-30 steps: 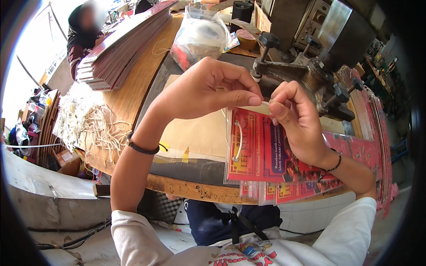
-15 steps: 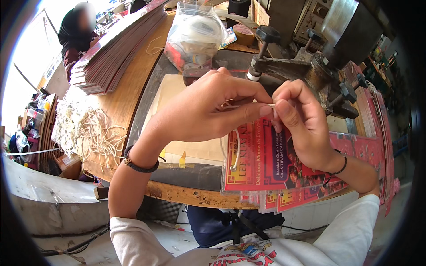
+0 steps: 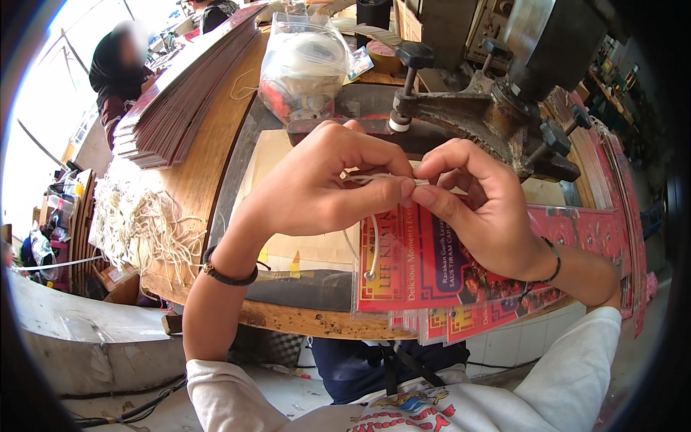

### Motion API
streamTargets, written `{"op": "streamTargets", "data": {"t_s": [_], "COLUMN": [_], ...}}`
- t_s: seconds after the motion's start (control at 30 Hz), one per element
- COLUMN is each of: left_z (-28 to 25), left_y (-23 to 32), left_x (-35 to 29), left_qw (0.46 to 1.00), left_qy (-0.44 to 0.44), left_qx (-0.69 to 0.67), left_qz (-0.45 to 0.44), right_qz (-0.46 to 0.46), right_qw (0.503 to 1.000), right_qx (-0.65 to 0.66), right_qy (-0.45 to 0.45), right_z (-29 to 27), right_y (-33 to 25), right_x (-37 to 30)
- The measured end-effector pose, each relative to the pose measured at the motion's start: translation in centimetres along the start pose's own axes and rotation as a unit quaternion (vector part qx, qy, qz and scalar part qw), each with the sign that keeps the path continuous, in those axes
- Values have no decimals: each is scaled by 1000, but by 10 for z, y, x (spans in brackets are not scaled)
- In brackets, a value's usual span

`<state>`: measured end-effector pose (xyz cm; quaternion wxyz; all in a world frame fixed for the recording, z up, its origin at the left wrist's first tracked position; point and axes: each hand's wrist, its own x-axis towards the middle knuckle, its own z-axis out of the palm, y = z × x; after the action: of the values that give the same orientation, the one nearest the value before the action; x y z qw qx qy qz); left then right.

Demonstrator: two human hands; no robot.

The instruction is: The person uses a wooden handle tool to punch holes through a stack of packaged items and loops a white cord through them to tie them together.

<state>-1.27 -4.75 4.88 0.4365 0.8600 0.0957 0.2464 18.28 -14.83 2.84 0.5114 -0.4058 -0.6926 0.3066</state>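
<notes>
Between my two hands runs a thin white string [image 3: 373, 237], which passes through an eyelet hole at the left edge of a red printed card [image 3: 421, 277]. My left hand [image 3: 335, 180] pinches the string between thumb and forefinger. Right beside it, my right hand [image 3: 475, 209] pinches the string too, the fingertips of both hands almost touching above the card. Any knot there is hidden by the fingers. More red cards in clear covers lie fanned beneath the top one, reaching past the table's front edge and off to the right.
A heap of loose white strings [image 3: 147, 223] lies at the table's left. Behind it leans a thick stack of cards [image 3: 183, 97]. A clear plastic bag [image 3: 306, 68] stands at the back, near a dark metal press [image 3: 497, 108] with knobs. Another person [image 3: 119, 65] sits far left.
Both hands have shifted slightly left and down in the picture, still pinching the string. The whole view has moved a little, and a second person shows at the top left.
</notes>
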Motion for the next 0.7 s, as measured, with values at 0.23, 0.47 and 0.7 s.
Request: {"op": "streamTargets", "data": {"t_s": [0.23, 0.47, 0.7], "left_z": [-3, -11, -8], "left_y": [-8, -1, 6], "left_x": [-3, -5, -6], "left_qw": [999, 990, 996], "left_qy": [-41, -73, -26], "left_qx": [22, -106, -43], "left_qz": [6, -61, -75], "right_qz": [6, -46, -186], "right_qw": [993, 990, 948], "right_qx": [-35, -105, -240], "right_qy": [-110, -85, -93], "right_z": [-13, -13, -22], "right_y": [9, 2, -3], "right_x": [6, 8, 14]}}
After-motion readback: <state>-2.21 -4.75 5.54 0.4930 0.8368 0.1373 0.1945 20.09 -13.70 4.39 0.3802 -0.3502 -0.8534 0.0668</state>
